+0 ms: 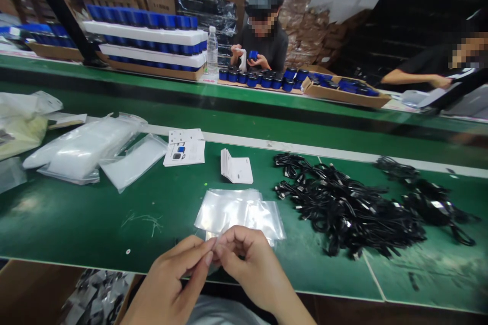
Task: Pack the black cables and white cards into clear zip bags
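My left hand (173,277) and my right hand (247,261) meet at the near edge of the green table (76,218), fingertips pinched together on the edge of a clear plastic bag (213,256). Just beyond them lies a small stack of clear plastic bags (238,210). A big heap of bundled black cables (343,205) lies to the right of the bags. A stack of white folded cards (236,166) sits behind the bags.
Larger white bags (82,150) and printed leaflets (185,148) lie at the left. A second cable pile (423,195) is at far right. Across the conveyor, two people work by trays of blue cylinders (267,78); a water bottle (212,51) stands there.
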`<act>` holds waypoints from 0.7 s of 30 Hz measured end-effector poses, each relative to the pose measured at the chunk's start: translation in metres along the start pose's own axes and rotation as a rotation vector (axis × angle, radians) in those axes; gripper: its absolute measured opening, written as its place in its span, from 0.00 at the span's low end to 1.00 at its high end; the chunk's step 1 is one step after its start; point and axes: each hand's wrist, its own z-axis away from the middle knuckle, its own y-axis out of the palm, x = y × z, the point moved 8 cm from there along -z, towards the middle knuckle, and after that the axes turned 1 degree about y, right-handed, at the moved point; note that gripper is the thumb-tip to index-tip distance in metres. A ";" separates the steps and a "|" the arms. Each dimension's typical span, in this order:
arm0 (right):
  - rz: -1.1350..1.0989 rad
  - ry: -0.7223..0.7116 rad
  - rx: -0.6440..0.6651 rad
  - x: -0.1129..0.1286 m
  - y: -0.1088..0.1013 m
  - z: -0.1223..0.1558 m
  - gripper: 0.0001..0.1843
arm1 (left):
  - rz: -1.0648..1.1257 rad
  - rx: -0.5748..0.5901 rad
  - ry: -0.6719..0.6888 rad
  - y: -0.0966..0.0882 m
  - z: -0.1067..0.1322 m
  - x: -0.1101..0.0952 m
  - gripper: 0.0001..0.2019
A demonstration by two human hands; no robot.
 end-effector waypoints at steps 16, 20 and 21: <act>0.416 -0.196 -0.013 0.017 0.003 0.007 0.07 | -0.251 0.025 0.027 0.003 0.000 0.008 0.12; 0.587 -0.317 -0.117 0.027 0.000 0.015 0.07 | -0.220 -0.045 -0.024 -0.001 -0.003 0.013 0.12; 0.636 -0.370 -0.154 0.030 0.000 0.019 0.08 | -0.191 -0.082 -0.034 -0.003 -0.003 0.013 0.12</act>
